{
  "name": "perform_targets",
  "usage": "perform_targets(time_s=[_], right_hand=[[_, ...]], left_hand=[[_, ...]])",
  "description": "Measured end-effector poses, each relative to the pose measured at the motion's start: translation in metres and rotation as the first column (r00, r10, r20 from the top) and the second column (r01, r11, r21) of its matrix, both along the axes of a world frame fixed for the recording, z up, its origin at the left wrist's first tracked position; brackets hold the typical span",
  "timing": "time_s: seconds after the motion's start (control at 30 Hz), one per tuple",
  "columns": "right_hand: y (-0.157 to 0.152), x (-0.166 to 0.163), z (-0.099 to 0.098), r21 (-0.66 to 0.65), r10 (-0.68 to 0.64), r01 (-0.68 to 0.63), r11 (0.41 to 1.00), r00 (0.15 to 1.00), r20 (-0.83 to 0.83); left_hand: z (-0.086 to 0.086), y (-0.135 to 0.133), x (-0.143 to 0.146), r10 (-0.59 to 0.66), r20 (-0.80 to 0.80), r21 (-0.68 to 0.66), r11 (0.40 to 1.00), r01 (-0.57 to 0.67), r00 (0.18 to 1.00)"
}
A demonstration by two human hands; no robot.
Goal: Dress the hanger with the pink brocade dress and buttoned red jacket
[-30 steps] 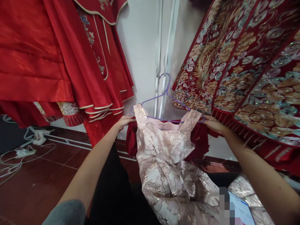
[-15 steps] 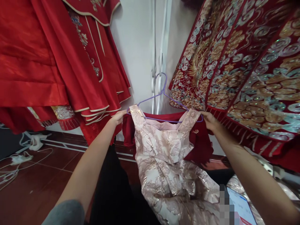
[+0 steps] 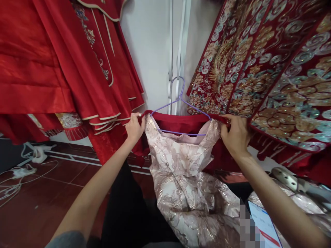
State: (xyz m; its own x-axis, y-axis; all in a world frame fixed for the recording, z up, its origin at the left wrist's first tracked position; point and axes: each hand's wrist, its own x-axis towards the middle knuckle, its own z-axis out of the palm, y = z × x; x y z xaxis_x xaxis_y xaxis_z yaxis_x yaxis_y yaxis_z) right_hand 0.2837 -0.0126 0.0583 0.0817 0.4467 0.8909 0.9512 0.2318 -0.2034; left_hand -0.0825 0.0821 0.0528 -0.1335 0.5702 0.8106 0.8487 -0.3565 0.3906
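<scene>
A pale pink brocade dress (image 3: 181,155) with wide straps hangs on a purple wire hanger (image 3: 169,103) in front of me. Behind its neckline a dark red garment (image 3: 178,119) stretches across the hanger. My left hand (image 3: 134,128) pinches the red garment's edge just outside the dress's left strap. At the other end, my right hand (image 3: 236,135) grips the same red cloth beside the right strap. The dress's lower part lies bunched over my lap. Its hook meets the white metal rails at the wall, but I cannot tell whether it hangs on them.
Red robes (image 3: 103,69) hang at the left and a heavily embroidered dark red garment (image 3: 248,79) at the right. A lit phone (image 3: 263,224) lies at the lower right, partly pixelated. White cables (image 3: 18,182) run over the tiled floor at the left.
Both hands have shifted from the strap ends to the red garment. Its upper edge has risen above the straps and is pulled taut, covering the hanger's ends.
</scene>
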Motion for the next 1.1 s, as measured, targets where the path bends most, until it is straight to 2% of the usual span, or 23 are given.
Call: perform_targets(time_s=[0.1,0.17,0.27,0.37,0.53,0.63,0.73,0.77,0.83,0.9,0.93,1.0,1.1], right_hand=[[-0.012,-0.002,0.002,-0.106,-0.014,0.014,0.994,1.0,-0.001],[-0.013,0.001,0.007,-0.123,-0.006,-0.002,0.992,0.998,-0.06],[-0.006,0.014,0.016,-0.121,0.042,-0.061,0.991,0.987,-0.158],[0.0,0.028,0.022,-0.158,0.101,-0.129,0.979,0.979,-0.176],[-0.003,0.029,0.023,-0.368,-0.001,-0.124,0.922,0.947,-0.321],[-0.001,0.012,0.021,-0.367,0.074,-0.219,0.904,0.926,-0.37],[0.006,-0.019,0.015,-0.332,0.242,-0.38,0.863,0.889,-0.388],[0.007,-0.033,0.012,-0.329,0.309,-0.452,0.829,0.861,-0.404],[0.007,-0.064,0.005,-0.355,0.44,-0.602,0.715,0.783,-0.44],[0.003,-0.092,-0.001,-0.356,0.55,-0.718,0.598,0.691,-0.47],[-0.001,-0.103,-0.003,-0.357,0.587,-0.759,0.545,0.649,-0.484],[-0.007,-0.116,-0.006,-0.35,0.601,-0.772,0.53,0.633,-0.487],[-0.009,-0.117,-0.009,-0.254,0.568,-0.746,0.616,0.643,-0.513]], left_hand=[[0.005,-0.008,-0.003,-0.028,-0.135,-0.139,0.99,0.009,0.99],[0.011,-0.011,-0.004,-0.026,-0.179,-0.184,0.983,-0.007,0.983],[0.02,-0.014,-0.004,-0.023,-0.208,-0.218,0.976,-0.023,0.978],[0.024,-0.015,-0.004,-0.03,-0.218,-0.228,0.974,-0.02,0.976],[0.029,-0.012,-0.001,-0.054,-0.193,-0.22,0.975,0.01,0.98],[0.036,-0.011,0.004,-0.068,-0.184,-0.217,0.976,0.027,0.981],[0.041,-0.018,0.022,-0.106,-0.143,-0.214,0.974,0.074,0.984],[0.041,-0.023,0.032,-0.154,-0.14,-0.22,0.968,0.121,0.978],[0.039,-0.035,0.054,-0.314,-0.158,-0.253,0.929,0.269,0.936],[0.033,-0.048,0.075,-0.521,-0.181,-0.331,0.831,0.447,0.834],[0.03,-0.053,0.083,-0.586,-0.19,-0.381,0.784,0.491,0.788],[0.022,-0.06,0.09,-0.631,-0.171,-0.417,0.742,0.525,0.756],[0.011,-0.062,0.087,-0.62,-0.1,-0.378,0.747,0.547,0.778]])
